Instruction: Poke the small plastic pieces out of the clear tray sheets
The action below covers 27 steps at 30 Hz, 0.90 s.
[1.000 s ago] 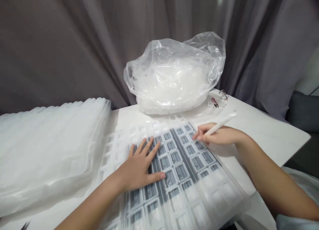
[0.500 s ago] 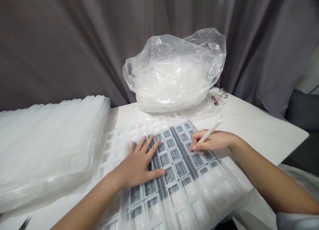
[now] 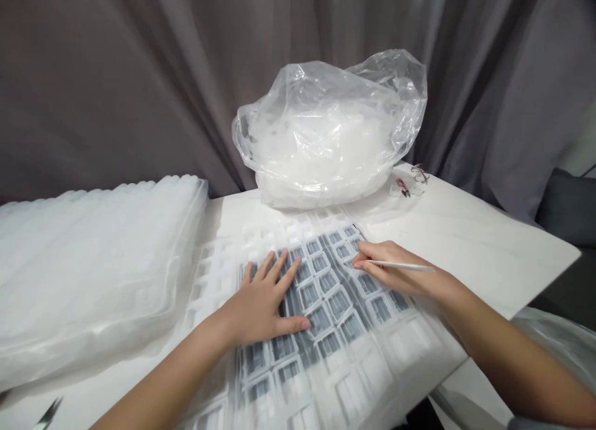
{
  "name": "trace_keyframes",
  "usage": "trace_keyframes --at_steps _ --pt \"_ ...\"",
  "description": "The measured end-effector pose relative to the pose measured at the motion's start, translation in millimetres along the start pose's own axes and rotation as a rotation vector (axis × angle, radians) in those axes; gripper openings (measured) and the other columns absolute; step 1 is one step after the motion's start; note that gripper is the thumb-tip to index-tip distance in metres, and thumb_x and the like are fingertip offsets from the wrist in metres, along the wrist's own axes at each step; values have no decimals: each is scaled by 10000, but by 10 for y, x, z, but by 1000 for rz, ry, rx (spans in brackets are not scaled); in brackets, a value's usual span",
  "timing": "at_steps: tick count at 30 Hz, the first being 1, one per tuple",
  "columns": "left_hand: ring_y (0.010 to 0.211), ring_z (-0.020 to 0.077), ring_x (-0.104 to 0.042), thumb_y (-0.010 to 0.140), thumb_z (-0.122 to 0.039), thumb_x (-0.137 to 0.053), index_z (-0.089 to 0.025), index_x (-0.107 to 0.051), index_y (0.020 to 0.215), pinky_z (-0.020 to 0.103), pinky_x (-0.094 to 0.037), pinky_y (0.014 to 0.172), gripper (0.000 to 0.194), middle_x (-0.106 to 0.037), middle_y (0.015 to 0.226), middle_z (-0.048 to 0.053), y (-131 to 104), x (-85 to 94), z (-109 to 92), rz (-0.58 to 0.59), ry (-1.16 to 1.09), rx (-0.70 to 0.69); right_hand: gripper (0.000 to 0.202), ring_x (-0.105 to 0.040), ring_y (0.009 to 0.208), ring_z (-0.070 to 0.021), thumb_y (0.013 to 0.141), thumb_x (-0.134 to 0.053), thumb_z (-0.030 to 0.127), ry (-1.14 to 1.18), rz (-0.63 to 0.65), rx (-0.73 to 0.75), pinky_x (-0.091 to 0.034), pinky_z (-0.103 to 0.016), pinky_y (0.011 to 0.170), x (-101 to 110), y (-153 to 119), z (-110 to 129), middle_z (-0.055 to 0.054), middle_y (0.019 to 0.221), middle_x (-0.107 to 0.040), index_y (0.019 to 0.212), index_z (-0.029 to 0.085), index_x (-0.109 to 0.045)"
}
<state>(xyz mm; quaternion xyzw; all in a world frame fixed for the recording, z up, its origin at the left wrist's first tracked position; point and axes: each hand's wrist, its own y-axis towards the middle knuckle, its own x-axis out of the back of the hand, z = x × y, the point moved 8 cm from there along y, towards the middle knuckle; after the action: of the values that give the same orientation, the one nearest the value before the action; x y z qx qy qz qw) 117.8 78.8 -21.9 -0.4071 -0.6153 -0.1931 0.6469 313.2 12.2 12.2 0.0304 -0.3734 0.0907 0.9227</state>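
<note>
My left hand (image 3: 261,309) lies flat with fingers spread on a clear plastic sheet of moulded square pockets (image 3: 327,283), with dark grey showing in part of it. At the sheet's right side, my right hand (image 3: 393,262) is closed around a slim white pen-like tool (image 3: 410,267). The tool lies almost level, its back end pointing right over the wrist. My fingertips are at the pockets, and the tool's tip is hidden there. Whether they also pinch the sheet cannot be made out.
A thick stack of translucent plastic sheets (image 3: 93,256) stands on the left. At the back sits a clear plastic bag (image 3: 326,138) full of whitish pieces. Small pink-handled snips (image 3: 403,187) lie right of it on the white table (image 3: 484,231). A dark pointed tool (image 3: 50,412) shows at lower left.
The white tool has swung from slanting upward to nearly level. My right hand has moved slightly up and left, and the sheet's lower right part has shifted. My left hand stays put.
</note>
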Motion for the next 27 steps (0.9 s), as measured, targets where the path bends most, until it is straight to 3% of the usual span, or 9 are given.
trace_keyframes --at_steps 3,7,10,12,14,16,18,22,27 --pt "1383 448 11 690 -845 -421 -248 -37 1490 682 -70 1041 1070 32 1534 128 -6 -6 5 -7 3 -22 271 -477 587 -142 940 -337 404 -83 -144 -17 -326 -268 561 143 6 -60 -8 732 -550 742 223 -372" --pt "1385 437 24 691 -846 -415 -253 -24 1489 676 -66 1045 1068 34 1535 128 -15 -13 0 12 12 -40 265 -526 658 -180 927 -375 396 -218 -481 -129 -353 -287 613 649 -137 -376 -30 735 -567 724 226 -366" --pt "1384 445 3 699 -840 -417 -254 -47 1491 676 -72 1044 1052 15 1536 130 -13 5 -8 -4 -3 -46 276 -537 691 -198 877 -474 389 -274 -546 -220 -361 -299 624 832 -299 -560 -43 756 -588 674 219 -398" --pt "1383 448 -7 701 -838 -418 -256 -61 1492 673 -79 1044 1045 10 1536 130 -5 4 -5 -11 -12 -46 256 -572 799 -216 853 -516 378 -129 -435 -240 -399 -309 670 733 -349 -590 -68 912 -629 669 206 -468" --pt "1383 448 -15 705 -835 -419 -257 -61 1493 671 -86 1046 1040 5 1536 130 3 0 2 -17 -15 -40 214 -598 920 -233 830 -560 364 143 -152 -203 -438 -314 722 420 -343 -504 -80 1026 -639 701 195 -530" --pt "1385 443 -8 717 -828 -415 -249 -76 1494 665 -68 1053 1026 -2 1537 130 0 15 -9 -36 -1 -41 181 -603 1004 -246 816 -596 343 348 165 -139 -461 -313 746 70 -369 -317 -83 981 -664 734 187 -555" --pt "1391 425 9 759 -801 -394 -244 -96 1494 653 -30 1066 969 -3 1539 124 -28 56 -74 -64 27 -74 168 -606 1035 -248 809 -621 323 386 329 -94 -467 -310 750 -120 -400 -187 -73 921 -682 741 184 -554" --pt "1399 394 -8 865 -701 -356 -353 -77 1480 641 -62 1080 760 23 1548 48 -166 105 -411 -10 -19 -280 183 -643 941 -224 823 -619 327 306 343 -75 -470 -297 713 -169 -374 -181 -56 921 -700 733 183 -550" --pt "1379 435 -29 829 -685 -467 -451 -223 1436 679 -87 1057 695 29 1547 11 -324 103 -771 90 -156 -463 228 -647 919 -214 826 -622 370 362 337 -54 -489 -312 728 -152 -362 -212 -75 960 -705 738 171 -554"
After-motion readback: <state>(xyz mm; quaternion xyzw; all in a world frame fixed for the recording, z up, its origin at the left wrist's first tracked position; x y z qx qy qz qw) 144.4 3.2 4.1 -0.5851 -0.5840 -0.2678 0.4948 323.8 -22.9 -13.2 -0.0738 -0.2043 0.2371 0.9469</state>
